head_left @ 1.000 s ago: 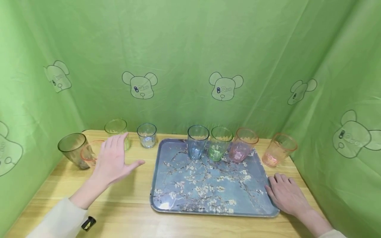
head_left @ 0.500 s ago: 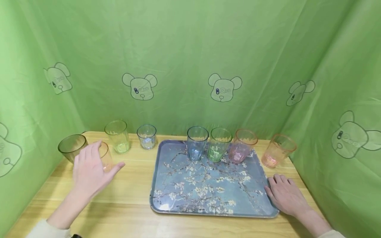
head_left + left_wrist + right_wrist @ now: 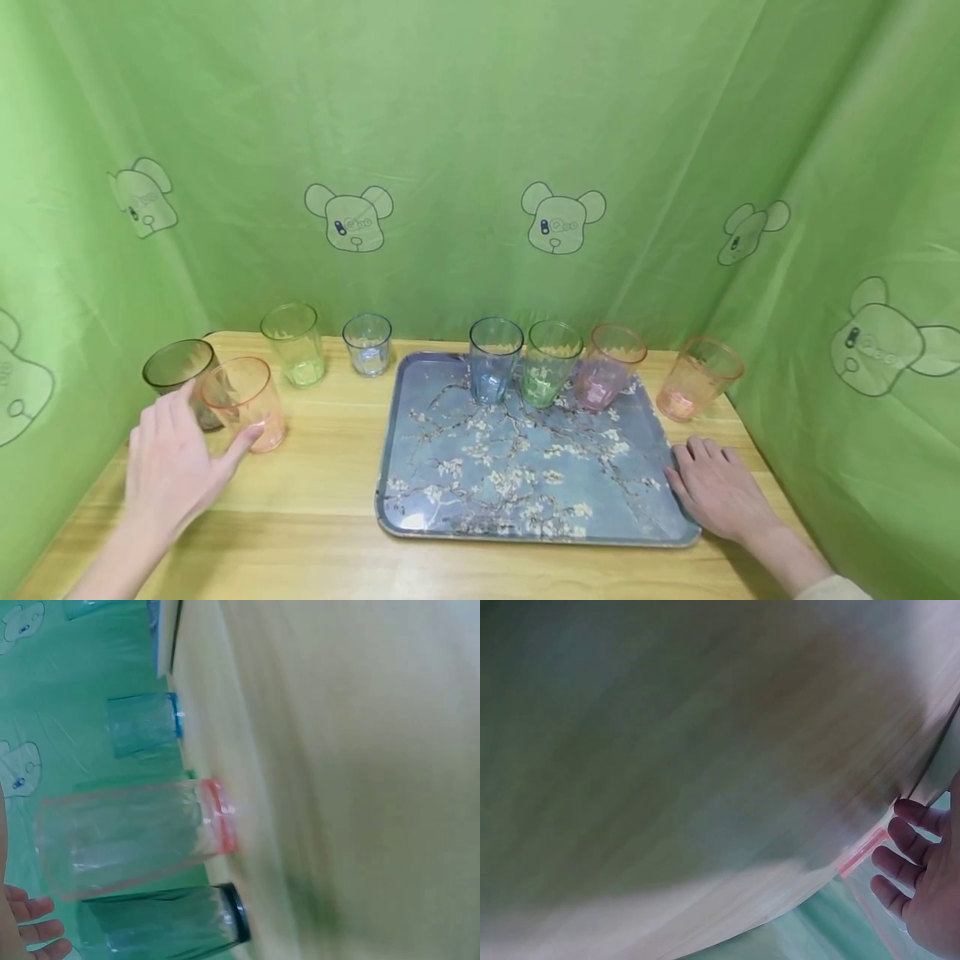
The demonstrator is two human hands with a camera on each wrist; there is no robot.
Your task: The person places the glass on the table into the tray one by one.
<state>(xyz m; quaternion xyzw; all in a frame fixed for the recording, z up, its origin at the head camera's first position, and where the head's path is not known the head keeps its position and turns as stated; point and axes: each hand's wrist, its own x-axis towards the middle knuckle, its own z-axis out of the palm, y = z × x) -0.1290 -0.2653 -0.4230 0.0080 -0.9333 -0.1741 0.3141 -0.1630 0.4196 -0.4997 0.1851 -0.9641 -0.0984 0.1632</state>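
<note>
On the left, my left hand (image 3: 168, 462) is held up with thumb spread from its fingers, at the near left side of a clear orange-rimmed glass (image 3: 262, 408). The left wrist view shows a gap between its fingers (image 3: 45, 930) and that orange-rimmed glass (image 3: 127, 840). Behind the hand stands a smoky dark glass (image 3: 180, 367), partly covered by the hand and the orange-rimmed glass. My right hand (image 3: 720, 487) rests palm down beside the right edge of a blue blossom-patterned tray (image 3: 450, 450), fingers loosely bent and holding nothing.
A yellow-green glass (image 3: 300, 350) and a short blue glass (image 3: 369, 346) stand at the back left. Along the tray's far side are a blue glass (image 3: 493, 367), a green glass (image 3: 551, 367) and a pink glass (image 3: 606, 371). Another orange glass (image 3: 693, 383) stands right of the tray.
My left hand has moved left and nearer, from over the orange-rimmed glass to its near left side, uncovering the yellow-green glass. The right hand and the glasses have stayed put.
</note>
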